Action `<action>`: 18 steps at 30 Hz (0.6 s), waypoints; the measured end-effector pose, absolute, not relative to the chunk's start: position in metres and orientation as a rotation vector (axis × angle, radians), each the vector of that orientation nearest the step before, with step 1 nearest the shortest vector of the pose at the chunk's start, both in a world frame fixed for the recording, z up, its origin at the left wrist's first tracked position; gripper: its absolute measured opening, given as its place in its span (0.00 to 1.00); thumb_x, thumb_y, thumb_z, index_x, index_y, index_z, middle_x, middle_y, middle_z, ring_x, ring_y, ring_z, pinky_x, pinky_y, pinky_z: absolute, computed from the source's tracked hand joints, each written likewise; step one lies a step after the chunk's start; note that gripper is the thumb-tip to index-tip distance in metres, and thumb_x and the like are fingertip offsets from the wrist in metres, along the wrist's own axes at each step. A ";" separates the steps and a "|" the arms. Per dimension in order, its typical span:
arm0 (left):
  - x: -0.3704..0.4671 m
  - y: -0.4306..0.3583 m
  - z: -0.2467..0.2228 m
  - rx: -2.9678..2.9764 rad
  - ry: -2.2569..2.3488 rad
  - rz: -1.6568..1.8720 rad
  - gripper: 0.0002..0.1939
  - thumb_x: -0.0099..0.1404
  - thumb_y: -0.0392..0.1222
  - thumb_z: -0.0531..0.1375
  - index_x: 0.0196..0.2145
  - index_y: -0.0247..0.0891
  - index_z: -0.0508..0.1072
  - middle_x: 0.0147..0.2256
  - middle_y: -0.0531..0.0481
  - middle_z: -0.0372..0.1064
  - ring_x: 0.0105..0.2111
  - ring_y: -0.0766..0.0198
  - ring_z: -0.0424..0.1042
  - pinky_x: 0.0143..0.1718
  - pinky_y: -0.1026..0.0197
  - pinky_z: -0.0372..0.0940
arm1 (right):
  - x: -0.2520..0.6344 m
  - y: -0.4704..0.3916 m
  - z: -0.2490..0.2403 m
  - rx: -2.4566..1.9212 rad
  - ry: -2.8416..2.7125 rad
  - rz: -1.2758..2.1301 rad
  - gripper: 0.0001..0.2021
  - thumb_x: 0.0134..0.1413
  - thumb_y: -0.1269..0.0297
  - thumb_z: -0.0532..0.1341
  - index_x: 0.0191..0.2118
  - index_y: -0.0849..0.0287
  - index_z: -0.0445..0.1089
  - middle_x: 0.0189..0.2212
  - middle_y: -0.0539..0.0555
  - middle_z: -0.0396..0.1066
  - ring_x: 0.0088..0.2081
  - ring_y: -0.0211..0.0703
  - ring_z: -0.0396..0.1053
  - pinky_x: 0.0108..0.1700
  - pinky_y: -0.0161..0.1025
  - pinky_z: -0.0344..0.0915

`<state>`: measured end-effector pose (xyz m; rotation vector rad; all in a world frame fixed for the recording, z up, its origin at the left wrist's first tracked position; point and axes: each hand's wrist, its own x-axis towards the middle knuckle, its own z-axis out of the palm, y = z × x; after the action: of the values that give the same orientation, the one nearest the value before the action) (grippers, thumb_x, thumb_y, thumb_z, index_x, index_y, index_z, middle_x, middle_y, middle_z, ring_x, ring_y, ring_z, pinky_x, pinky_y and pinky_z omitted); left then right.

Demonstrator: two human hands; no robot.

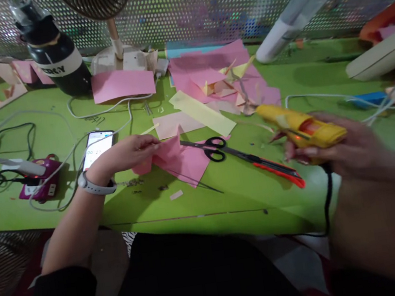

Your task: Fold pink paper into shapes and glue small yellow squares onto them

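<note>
My right hand [344, 147] is wrapped round a yellow hot glue gun [304, 125], held above the table with its nozzle toward the left; a small red light glows on it. My left hand [132, 152] pinches a folded pink piece of paper [170, 151] near the table's middle. Beneath and beside that piece lies another pink sheet [195, 163]. Black-handled scissors [214, 149] rest with their blades against the pink paper. Just right of them is a red and black utility knife [273, 166]. A pale yellow strip [203, 113] crosses a light pink strip [165, 125] behind.
A phone [96, 147], a maroon power strip [45, 176] and loose cables lie left. Behind stand a black bottle [60, 59], a fan [113, 32] and a pile of pink sheets [215, 67]. A clear-topped white tube [277, 36] leans at back right; the glue gun's black cord [329, 198] hangs down.
</note>
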<state>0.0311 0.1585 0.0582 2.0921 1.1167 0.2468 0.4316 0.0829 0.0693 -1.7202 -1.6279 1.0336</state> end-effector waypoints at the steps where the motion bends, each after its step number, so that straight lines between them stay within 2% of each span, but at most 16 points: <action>1: 0.032 0.160 0.057 2.078 1.096 0.243 0.15 0.67 0.50 0.57 0.44 0.43 0.78 0.36 0.49 0.79 0.32 0.60 0.75 0.32 0.62 0.66 | 0.419 0.084 0.067 -1.603 -1.548 1.188 0.19 0.44 0.59 0.66 0.44 0.53 0.67 0.27 0.56 0.73 0.25 0.44 0.69 0.23 0.41 0.61; 4: 0.031 0.167 0.052 1.989 1.036 0.266 0.14 0.65 0.47 0.58 0.45 0.43 0.78 0.39 0.49 0.79 0.36 0.60 0.76 0.37 0.61 0.68 | 0.381 0.090 0.057 -1.354 -1.430 1.441 0.17 0.44 0.60 0.66 0.43 0.56 0.69 0.24 0.52 0.70 0.22 0.41 0.65 0.21 0.38 0.58; 7: 0.029 0.172 0.047 1.872 0.976 0.310 0.14 0.66 0.48 0.58 0.45 0.43 0.77 0.39 0.49 0.79 0.37 0.61 0.77 0.38 0.61 0.70 | 0.353 0.097 0.045 -1.178 -1.400 1.646 0.13 0.50 0.57 0.64 0.40 0.60 0.72 0.25 0.53 0.70 0.21 0.36 0.62 0.20 0.36 0.58; 10: 0.028 0.174 0.047 1.825 0.955 0.305 0.14 0.66 0.49 0.58 0.44 0.42 0.77 0.38 0.49 0.79 0.36 0.62 0.76 0.37 0.62 0.70 | 0.335 0.099 0.039 -1.162 -1.368 1.685 0.15 0.50 0.54 0.67 0.40 0.59 0.72 0.29 0.52 0.70 0.20 0.32 0.59 0.20 0.34 0.59; 14: 0.029 0.171 0.052 1.794 0.964 0.252 0.18 0.67 0.50 0.57 0.47 0.38 0.76 0.40 0.47 0.78 0.38 0.61 0.76 0.39 0.61 0.70 | 0.322 0.098 0.038 -1.214 -1.399 1.739 0.25 0.44 0.52 0.72 0.46 0.56 0.69 0.26 0.46 0.65 0.19 0.29 0.56 0.17 0.30 0.57; 18: 0.030 0.171 0.056 1.760 0.958 0.190 0.20 0.67 0.51 0.57 0.48 0.35 0.77 0.43 0.45 0.78 0.41 0.60 0.75 0.43 0.60 0.69 | 0.319 0.097 0.036 -1.183 -1.498 1.812 0.22 0.47 0.54 0.72 0.45 0.56 0.69 0.28 0.47 0.65 0.21 0.29 0.58 0.17 0.28 0.58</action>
<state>0.0305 0.1714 0.0557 1.7595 0.9575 0.1898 0.3192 0.0972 0.0364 -1.1834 -1.4983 1.8115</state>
